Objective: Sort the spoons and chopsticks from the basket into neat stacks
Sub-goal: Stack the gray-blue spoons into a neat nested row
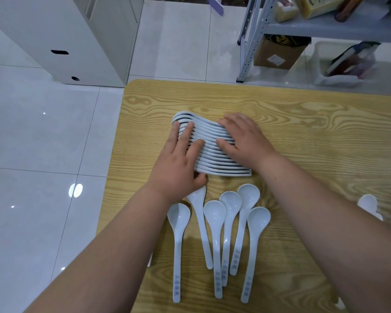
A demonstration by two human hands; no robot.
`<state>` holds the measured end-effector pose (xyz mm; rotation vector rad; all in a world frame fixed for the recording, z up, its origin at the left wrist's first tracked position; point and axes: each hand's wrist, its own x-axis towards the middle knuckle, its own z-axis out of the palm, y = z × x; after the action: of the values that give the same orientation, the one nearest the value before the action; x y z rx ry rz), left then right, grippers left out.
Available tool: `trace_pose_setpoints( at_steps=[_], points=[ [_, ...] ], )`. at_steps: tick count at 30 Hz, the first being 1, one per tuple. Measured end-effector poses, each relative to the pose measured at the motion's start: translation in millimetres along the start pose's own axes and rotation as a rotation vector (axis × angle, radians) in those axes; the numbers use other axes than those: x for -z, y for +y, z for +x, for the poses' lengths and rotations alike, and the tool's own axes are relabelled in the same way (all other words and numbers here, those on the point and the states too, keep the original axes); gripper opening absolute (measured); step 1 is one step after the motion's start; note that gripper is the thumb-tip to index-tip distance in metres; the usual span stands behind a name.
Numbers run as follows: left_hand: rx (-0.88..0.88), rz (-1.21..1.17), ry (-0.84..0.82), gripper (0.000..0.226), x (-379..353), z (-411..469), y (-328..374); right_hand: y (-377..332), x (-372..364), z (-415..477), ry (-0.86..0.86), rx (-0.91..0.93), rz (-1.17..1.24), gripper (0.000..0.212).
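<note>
A nested row of several white spoons (212, 152) lies on its side across the wooden table (303, 123). My left hand (181, 163) lies flat over the bowl end of the row, fingers straight, thumb at the near end. My right hand (242, 137) presses flat on the handle end. Several loose white spoons (215, 213) lie nearer to me, bowls pointing away, handles toward me. No chopsticks or basket show.
Another white spoon (368, 205) peeks out past my right forearm. The table's left edge drops to a tiled floor (43, 132). A white cabinet (81, 41) stands at the far left, a metal shelf rack (253, 39) with boxes at the far right.
</note>
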<state>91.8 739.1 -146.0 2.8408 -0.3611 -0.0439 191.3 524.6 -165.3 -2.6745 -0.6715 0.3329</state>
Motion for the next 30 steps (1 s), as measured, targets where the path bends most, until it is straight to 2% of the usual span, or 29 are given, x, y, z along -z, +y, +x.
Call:
trace_pose_setpoints(
  at_steps=[6, 17, 21, 25, 27, 30],
  points=[
    [-0.013, 0.056, -0.031, 0.084, 3, 2, 3, 8, 3, -7, -0.004, -0.060, -0.006, 0.073],
    [-0.042, 0.075, -0.021, 0.078, 11, -1, 9, 1, 11, -16, -0.099, -0.095, -0.073, 0.081],
    [-0.122, -0.014, 0.125, 0.056, 21, -11, 11, -16, 15, -38, -0.064, -0.088, -0.020, 0.072],
    [-0.144, -0.155, 0.278, 0.043, 33, -37, 14, -48, 22, -75, 0.138, 0.030, 0.101, 0.049],
    [-0.065, -0.251, 0.236, 0.042, 38, -64, 19, -68, 21, -103, 0.235, 0.091, 0.134, 0.041],
    [0.108, -0.383, 0.104, 0.041, 43, -110, 24, -98, 12, -148, 0.218, 0.086, 0.133, 0.037]
  ],
)
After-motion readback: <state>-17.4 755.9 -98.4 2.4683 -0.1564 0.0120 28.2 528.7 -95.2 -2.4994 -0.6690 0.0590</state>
